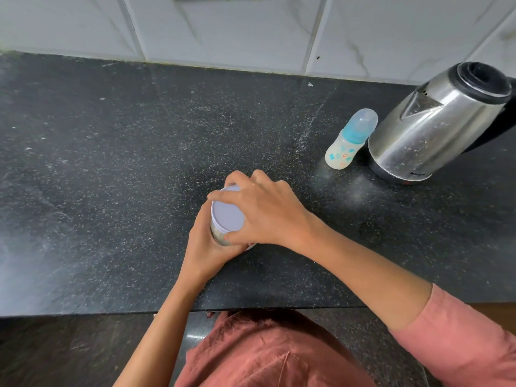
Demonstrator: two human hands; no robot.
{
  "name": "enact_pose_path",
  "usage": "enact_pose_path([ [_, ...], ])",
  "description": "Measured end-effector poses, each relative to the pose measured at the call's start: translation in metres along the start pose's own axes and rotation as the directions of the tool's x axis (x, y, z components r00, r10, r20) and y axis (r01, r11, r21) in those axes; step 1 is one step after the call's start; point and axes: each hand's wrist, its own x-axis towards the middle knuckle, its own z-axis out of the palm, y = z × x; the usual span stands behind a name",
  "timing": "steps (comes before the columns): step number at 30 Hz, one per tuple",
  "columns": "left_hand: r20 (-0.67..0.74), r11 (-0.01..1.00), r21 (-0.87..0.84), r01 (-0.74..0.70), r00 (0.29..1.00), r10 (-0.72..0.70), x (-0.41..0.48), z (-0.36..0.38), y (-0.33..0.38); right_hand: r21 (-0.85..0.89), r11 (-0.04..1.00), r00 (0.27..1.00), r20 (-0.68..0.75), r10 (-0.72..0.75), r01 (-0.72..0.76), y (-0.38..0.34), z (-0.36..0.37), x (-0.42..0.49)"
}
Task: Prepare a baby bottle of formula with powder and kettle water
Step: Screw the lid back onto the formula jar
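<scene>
A metal formula tin with a pale lilac plastic lid stands near the front middle of the black counter. My left hand wraps around the tin's side from the near left. My right hand lies over the lid, fingers and thumb gripping its rim. A small baby bottle with a blue collar and clear cap stands upright to the right, its lower part milky white. Just beyond it a steel electric kettle with a black lid sits on its base.
The speckled black stone counter stretches left and back to a white tiled wall. Its front edge runs just below my forearms. The kettle's black handle points off the right side of the view.
</scene>
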Motion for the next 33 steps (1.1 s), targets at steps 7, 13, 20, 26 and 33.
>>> enact_pose_path([
  [7,-0.02,1.0,0.004,-0.007,1.0,0.007,0.0,0.002,-0.005,0.076,0.995,0.997,-0.036,0.073,-0.07,-0.003,0.003,0.003],
  [13,-0.053,0.999,-0.001,-0.044,0.998,0.044,-0.002,0.005,0.0,0.089,0.99,0.988,-0.099,0.119,-0.11,-0.004,0.013,0.003],
  [20,0.054,0.994,-0.107,-0.024,0.998,0.03,0.002,-0.003,-0.011,0.48,0.874,0.994,-0.022,0.103,-0.08,0.02,0.019,-0.006],
  [26,0.227,0.997,-0.072,0.014,0.974,0.003,0.002,-0.022,-0.033,0.815,0.548,0.972,0.075,0.223,-0.189,0.053,0.067,-0.026],
  [33,0.179,0.997,-0.064,0.043,0.983,-0.031,0.001,-0.02,-0.035,0.871,0.476,0.949,-0.036,0.312,-0.123,0.035,0.108,-0.019],
])
